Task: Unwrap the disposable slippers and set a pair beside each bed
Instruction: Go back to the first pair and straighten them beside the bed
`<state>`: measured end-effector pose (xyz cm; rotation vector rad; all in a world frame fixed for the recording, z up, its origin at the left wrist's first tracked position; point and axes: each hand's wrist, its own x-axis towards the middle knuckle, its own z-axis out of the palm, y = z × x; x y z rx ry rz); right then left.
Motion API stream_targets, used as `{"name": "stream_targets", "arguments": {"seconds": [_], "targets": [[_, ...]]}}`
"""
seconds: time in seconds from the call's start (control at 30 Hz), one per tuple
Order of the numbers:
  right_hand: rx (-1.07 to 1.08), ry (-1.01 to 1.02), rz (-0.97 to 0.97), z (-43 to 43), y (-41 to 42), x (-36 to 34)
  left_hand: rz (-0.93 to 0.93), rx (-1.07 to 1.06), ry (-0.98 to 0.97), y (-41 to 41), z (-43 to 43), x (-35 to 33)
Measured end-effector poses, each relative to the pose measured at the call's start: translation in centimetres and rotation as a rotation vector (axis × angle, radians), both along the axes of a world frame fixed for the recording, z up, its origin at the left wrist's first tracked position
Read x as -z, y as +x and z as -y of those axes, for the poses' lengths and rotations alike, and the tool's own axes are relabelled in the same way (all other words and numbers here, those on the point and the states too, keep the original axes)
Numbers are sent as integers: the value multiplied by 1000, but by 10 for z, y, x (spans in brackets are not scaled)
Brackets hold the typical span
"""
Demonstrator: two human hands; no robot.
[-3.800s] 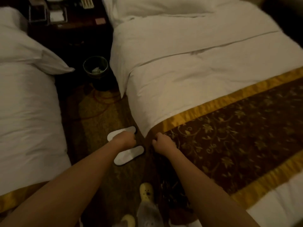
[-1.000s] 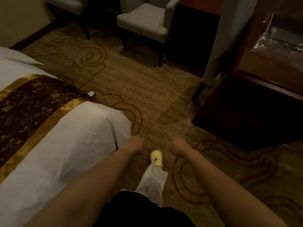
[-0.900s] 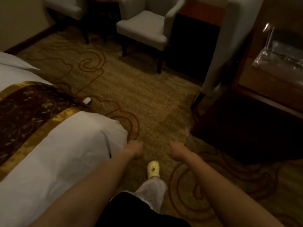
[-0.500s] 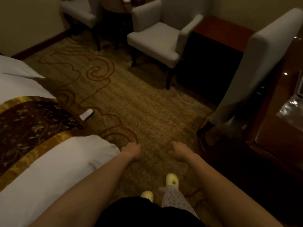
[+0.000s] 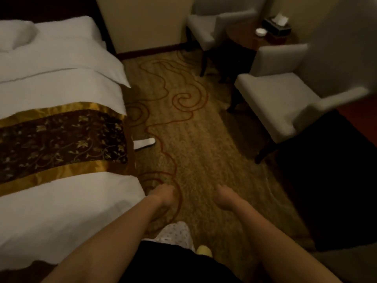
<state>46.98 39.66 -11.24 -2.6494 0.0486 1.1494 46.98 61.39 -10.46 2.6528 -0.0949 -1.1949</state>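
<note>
Well, white slipper (image 5: 144,143) lies by bed (image 5: 61,82); both hands empty.

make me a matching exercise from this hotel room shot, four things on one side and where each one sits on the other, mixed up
Things
1. white slipper
2. tissue box
3. bed runner
4. left hand

Places
A. on the small dark table between the armchairs
B. across the white bed, brown with gold edges
C. on the carpet, poking out beside the bed
D. held over the carpet near the bed's foot corner

Pairs: 1-C, 2-A, 3-B, 4-D
</note>
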Motion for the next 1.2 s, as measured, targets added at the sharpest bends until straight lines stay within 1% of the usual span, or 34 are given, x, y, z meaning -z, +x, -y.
{"name": "stream_targets", "arguments": {"seconds": [0.23, 0.4, 0.57, 0.73, 0.9, 1.07, 1.2], "targets": [[-206, 14, 15, -16, 122, 8, -28, -214, 59, 74, -17, 4], [-336, 6, -18, -42, 225, 19, -26, -339, 52, 158, -29, 27], [-478, -51, -9, -74, 341, 22, -88, -406, 55, 250, -51, 27], [-565, -89, 105, -111, 433, 13, -57, -449, 122, 333, -84, 14], [-687, -75, 68, -145, 511, 17, -67, -584, 63, 400, -104, 16], [-917, -61, 28, -184, 596, 40, -124, -787, 30, 457, -117, 42], [-1215, -47, 3, -220, 666, 71, -141, -1018, 29, 502, -126, 78]]}}
